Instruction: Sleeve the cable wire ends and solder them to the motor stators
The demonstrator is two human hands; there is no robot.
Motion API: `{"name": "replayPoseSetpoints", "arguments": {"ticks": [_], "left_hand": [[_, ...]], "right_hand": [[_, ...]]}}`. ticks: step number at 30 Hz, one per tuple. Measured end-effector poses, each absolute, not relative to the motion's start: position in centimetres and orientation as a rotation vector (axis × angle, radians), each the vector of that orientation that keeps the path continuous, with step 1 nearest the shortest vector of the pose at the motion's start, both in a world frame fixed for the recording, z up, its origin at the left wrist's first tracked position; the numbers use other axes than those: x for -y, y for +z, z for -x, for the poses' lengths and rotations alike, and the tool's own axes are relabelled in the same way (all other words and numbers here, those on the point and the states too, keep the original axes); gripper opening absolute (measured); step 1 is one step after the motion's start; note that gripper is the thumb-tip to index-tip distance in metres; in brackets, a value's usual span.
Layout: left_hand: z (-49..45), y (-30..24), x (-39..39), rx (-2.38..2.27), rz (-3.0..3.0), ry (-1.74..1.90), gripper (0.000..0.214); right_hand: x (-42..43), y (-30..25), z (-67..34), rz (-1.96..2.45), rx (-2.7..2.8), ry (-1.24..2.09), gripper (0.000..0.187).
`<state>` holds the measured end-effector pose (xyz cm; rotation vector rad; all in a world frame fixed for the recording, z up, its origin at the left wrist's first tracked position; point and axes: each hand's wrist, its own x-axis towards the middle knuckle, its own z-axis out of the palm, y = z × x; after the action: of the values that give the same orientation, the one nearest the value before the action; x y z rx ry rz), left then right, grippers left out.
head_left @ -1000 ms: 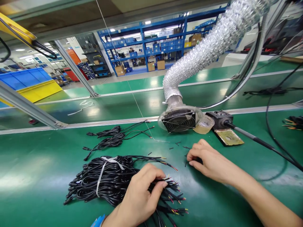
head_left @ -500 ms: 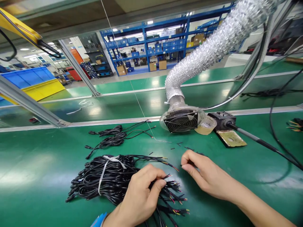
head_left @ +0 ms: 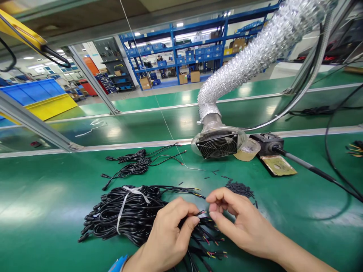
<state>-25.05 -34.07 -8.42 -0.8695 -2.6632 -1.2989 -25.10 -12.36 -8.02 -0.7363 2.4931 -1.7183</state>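
Left hand: we see our left hand [head_left: 172, 228] pinching a thin black round cable [head_left: 201, 212] between thumb and forefinger, its coloured wire ends poking out past the fingertips toward the right.
Right hand: we have our right hand [head_left: 241, 219] bent inward just beside those wire ends, thumb and forefinger curled toward each other; we cannot tell whether anything is held between them.
Cable bundle: we find the thick bundle of looped black cables [head_left: 136, 215] lying left of and behind the left hand, a whitish flat tie [head_left: 122, 210] around it and more stripped ends fanning out under both hands.
Black pieces: beyond the right hand we see a heap of short black tube-like pieces [head_left: 240, 189], with a few strays near it.
Loose coils: two small coiled black cables [head_left: 134, 168] lie on the glossy green tabletop [head_left: 42, 204], behind the bundle.
Fume hood: we face a clear-rimmed hood with a black fan grille [head_left: 218, 146], hung from a crinkled silver duct [head_left: 244, 68].
Iron station: right of the hood sit a yellowish tape roll [head_left: 246, 155] and a dark metal stand [head_left: 265, 142] bearing a grey-and-black soldering iron [head_left: 300, 162].
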Motion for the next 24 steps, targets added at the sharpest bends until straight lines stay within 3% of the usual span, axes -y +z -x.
{"name": "replayPoseSetpoints", "arguments": {"ticks": [13,24], "left_hand": [[25.1,-8.3,33.8,2.714,1.005,-1.057,0.015],[25.1,-8.8,33.8,2.706,0.935,-1.187,0.011]], "right_hand": [[12.3,-7.9,24.9,0.749,-2.56,-1.647,0.028],[14.0,-9.8,24.5,0.838,-2.507,-1.79,0.038]]}}
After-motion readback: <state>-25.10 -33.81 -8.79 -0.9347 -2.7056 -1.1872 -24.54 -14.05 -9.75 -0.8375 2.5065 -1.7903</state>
